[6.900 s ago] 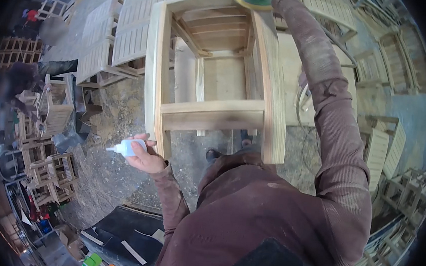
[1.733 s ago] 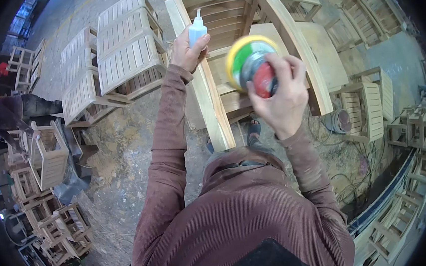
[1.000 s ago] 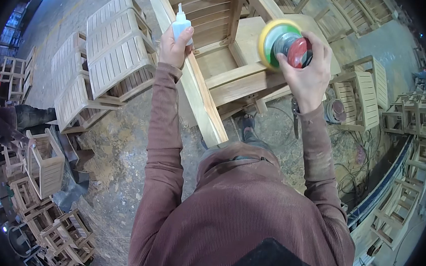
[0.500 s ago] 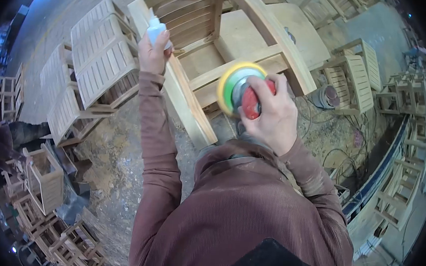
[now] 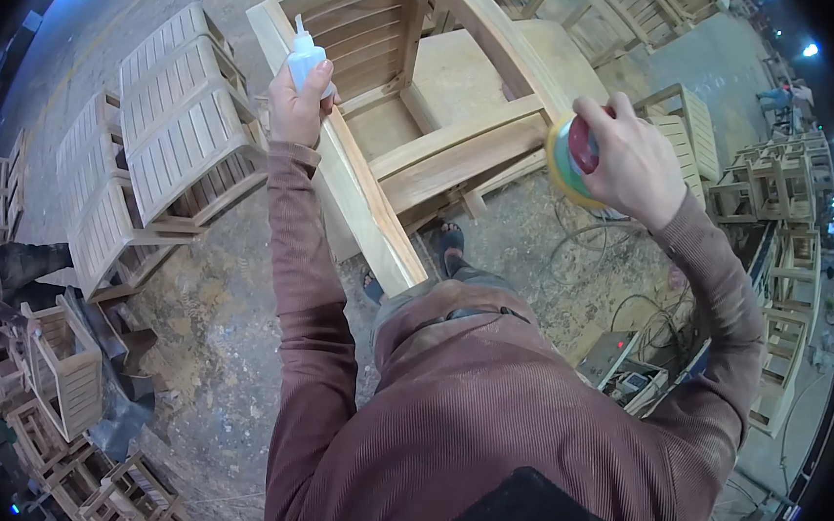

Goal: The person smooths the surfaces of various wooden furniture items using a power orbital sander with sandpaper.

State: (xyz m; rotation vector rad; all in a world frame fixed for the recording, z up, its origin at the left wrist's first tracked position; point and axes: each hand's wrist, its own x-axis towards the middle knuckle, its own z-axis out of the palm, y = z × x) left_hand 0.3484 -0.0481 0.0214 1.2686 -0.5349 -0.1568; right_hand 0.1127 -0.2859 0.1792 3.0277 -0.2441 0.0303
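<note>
A wooden chair frame [image 5: 372,208] with slats and a boxed seat opening stands in front of me. My left hand [image 5: 299,104] is closed round a small white bottle [image 5: 305,60] with a pointed nozzle, held over the frame's left rail. On the right, my right hand [image 5: 635,160] grips a red sander [image 5: 584,144] with a yellow and green round pad. The pad is tilted on edge beside the right rail; whether it touches the wood is unclear.
Slatted chairs [image 5: 178,124] stand at the left. More wooden frames [image 5: 65,370] are at the lower left. Cables and a grey box [image 5: 615,359] lie on the floor at the right. A distant person [image 5: 778,98] is at the upper right.
My right hand has moved right with the sander, from the front crossbar to the right rail. My left hand still holds the bottle in nearly the same place.
</note>
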